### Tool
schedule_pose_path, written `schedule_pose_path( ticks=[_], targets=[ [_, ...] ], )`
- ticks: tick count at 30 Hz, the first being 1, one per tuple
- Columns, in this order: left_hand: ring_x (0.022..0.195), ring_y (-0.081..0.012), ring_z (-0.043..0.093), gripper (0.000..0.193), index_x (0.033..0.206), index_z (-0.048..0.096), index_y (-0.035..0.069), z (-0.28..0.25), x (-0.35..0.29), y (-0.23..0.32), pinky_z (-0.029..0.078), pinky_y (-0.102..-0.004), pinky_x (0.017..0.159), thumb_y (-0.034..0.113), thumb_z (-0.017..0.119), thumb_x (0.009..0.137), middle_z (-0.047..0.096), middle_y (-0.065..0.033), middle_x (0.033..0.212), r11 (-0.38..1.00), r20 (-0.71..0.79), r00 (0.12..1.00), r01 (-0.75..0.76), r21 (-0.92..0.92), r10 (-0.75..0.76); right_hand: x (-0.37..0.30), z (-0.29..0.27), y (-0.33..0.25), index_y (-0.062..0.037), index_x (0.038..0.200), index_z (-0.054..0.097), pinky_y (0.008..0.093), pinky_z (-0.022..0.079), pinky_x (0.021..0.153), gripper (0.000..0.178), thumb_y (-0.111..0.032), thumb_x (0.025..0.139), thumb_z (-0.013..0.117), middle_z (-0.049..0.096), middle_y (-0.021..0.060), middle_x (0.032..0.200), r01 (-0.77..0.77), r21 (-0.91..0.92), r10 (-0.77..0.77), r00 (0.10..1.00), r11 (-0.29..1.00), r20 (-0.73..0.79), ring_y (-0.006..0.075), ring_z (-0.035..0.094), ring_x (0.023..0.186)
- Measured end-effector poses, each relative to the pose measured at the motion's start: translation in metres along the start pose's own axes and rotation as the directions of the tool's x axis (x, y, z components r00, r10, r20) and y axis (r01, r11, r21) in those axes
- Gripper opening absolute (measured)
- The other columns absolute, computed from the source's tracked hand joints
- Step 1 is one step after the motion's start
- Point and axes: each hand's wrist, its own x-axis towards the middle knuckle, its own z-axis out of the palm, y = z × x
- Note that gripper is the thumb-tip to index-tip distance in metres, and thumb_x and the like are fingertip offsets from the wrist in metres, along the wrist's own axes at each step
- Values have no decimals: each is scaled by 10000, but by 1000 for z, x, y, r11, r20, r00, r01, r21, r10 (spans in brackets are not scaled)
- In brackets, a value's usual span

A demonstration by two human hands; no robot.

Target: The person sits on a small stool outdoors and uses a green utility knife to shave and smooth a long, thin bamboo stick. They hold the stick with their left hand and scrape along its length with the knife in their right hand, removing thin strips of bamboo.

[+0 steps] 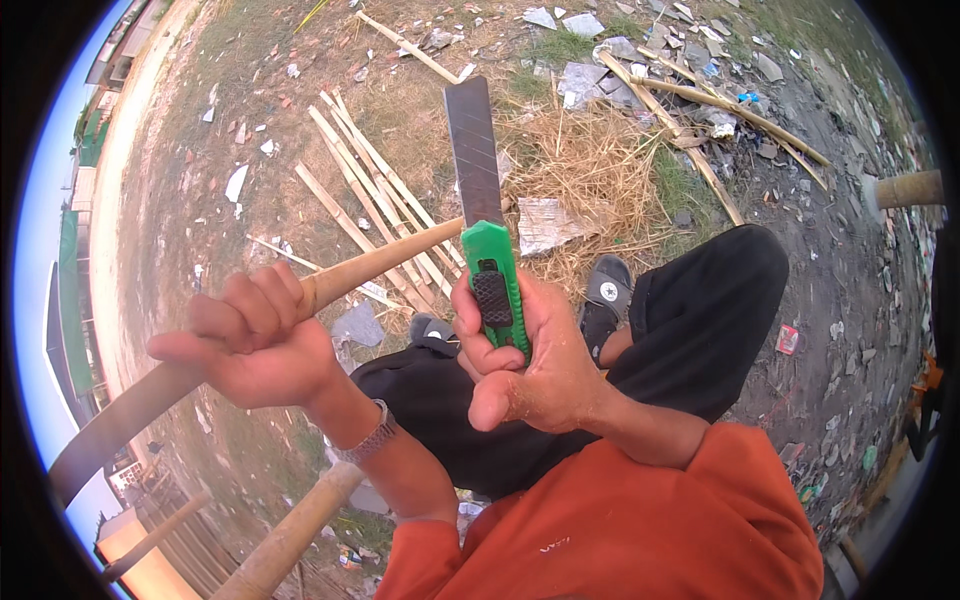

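Note:
My right hand [545, 355] is closed round a green snap-off utility knife [492, 290] with a dark slider. Its wide grey blade [472, 150] is out and points up, away from me. The thumb stands off to the side of the grip. In my left fist [265, 340] is a long-handled tool that looks like a knife. Its round, pale wooden handle [370, 267] runs right until it passes behind the green knife. A broad, flat, grey-brown blade [120, 425] reaches out to the lower left.
Split bamboo strips [365, 190] lie on the littered ground beyond my hands, beside a heap of straw shavings [590, 165]. More bamboo pieces [740, 105] lie at the far right among broken tiles. A thick bamboo pole [290, 535] is at lower left, another pole end [910, 188] at right.

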Motion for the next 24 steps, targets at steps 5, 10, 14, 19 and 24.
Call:
schedule_pose_path(
  ticks=[5,10,14,19,24],
  targets=[
    [400,-76,85,562,545,208,179,0,-1,-1,110,-261,424,550,349,942,169,49,454,1000,0,1000,3,-1,-3,-16,20,-25,-78,955,432,151,208,470,776,-441,455,901,336,-85,661,-85,120,68,988,989,138,-7,259,537],
    [400,-80,80,563,546,224,178,2,-2,0,123,-254,416,565,295,948,173,47,445,1000,-32,999,5,0,-5,-19,19,-32,-72,999,450,161,220,486,821,-491,456,901,372,-71,705,23,-186,27,964,982,264,1,283,563],
    [406,-79,82,567,542,229,178,-1,-2,0,117,-258,424,570,304,944,174,48,450,1000,-15,1000,0,18,0,-21,24,-31,-53,1165,455,167,206,508,926,-479,471,896,387,-29,824,49,-40,-37,967,998,253,18,298,618],
    [410,-81,87,571,540,232,178,0,-1,0,108,-264,431,581,326,934,183,47,454,999,-41,999,-3,42,4,-20,19,-31,-57,1219,450,173,219,513,890,-451,529,852,387,-17,808,117,-139,-73,954,983,292,33,317,617],
    [411,-84,91,579,542,232,173,-3,0,0,108,-266,430,596,339,923,186,45,456,1000,20,1000,23,-9,-23,-19,19,-31,-43,1121,461,208,242,489,659,-407,654,750,401,3,733,112,-134,-69,955,985,290,66,339,574]
  ],
)
